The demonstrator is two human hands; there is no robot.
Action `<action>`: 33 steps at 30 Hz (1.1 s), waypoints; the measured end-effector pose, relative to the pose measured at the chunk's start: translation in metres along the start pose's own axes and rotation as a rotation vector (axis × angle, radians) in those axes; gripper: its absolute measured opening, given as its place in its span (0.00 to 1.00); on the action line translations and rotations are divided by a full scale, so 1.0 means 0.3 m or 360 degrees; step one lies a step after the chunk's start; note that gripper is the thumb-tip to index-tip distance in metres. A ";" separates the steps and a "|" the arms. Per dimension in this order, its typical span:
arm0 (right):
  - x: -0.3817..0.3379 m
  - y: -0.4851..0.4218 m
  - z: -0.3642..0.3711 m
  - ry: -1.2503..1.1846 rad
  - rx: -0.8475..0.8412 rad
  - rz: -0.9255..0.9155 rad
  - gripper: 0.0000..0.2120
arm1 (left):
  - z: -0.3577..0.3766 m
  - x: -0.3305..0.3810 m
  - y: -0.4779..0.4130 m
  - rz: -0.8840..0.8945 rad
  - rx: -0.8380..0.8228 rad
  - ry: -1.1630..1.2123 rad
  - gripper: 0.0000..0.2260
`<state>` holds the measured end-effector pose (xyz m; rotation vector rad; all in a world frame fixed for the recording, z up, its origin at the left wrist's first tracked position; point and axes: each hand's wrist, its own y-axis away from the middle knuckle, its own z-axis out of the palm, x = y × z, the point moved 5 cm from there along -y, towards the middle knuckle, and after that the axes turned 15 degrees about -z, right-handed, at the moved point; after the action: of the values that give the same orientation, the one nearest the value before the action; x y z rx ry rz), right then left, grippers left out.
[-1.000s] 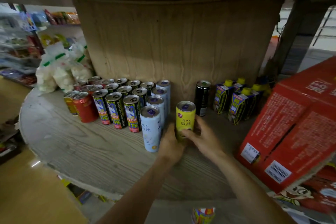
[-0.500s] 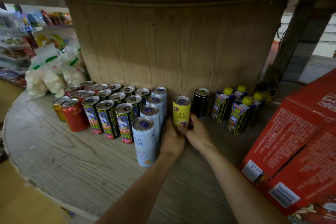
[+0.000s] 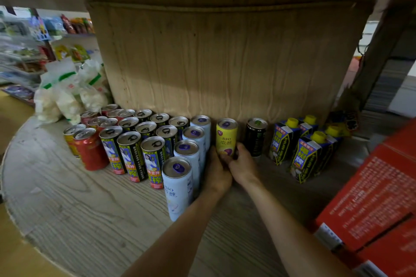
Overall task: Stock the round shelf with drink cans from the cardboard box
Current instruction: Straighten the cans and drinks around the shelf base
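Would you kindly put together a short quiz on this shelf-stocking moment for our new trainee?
1. True or false: the right hand grips the yellow RIO can at its top rim.
2. What stands just to the right of the yellow RIO can on the round shelf? A) a black Monster can B) a glass bottle C) a paper cup
3. Fill in: the row of pale blue RIO cans to the left of it holds ____ cans.
Key: 1 false, the hand grips low on the can; 2 A; 3 four.
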<state>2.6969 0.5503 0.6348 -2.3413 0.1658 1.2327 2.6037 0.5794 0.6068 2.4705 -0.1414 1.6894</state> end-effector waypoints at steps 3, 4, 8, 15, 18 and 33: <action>0.005 -0.008 -0.001 0.0044 -0.0025 0.0013 0.16 | 0.011 -0.014 -0.025 0.0008 0.0050 -0.0060 0.31; 0.007 -0.012 0.001 0.0038 -0.0025 0.0015 0.16 | 0.012 -0.013 -0.030 0.0022 0.0058 -0.0077 0.31; 0.013 -0.020 0.006 0.0071 -0.0029 0.0055 0.15 | 0.013 -0.012 -0.041 0.0055 0.0053 -0.0096 0.32; 0.023 -0.013 0.015 0.0131 -0.0047 0.0124 0.14 | 0.015 -0.021 -0.039 0.0111 0.0034 -0.0135 0.35; 0.031 -0.008 0.017 0.0194 -0.0074 0.0139 0.14 | 0.011 -0.028 -0.027 0.0127 0.0062 -0.0115 0.35; 0.078 0.022 0.004 0.0096 -0.0170 0.0110 0.22 | 0.019 -0.012 0.016 0.0035 -0.0114 -0.0130 0.38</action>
<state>2.7076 0.5479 0.6130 -2.4854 0.2074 1.2321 2.6070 0.5737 0.6017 2.4951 -0.2349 1.5636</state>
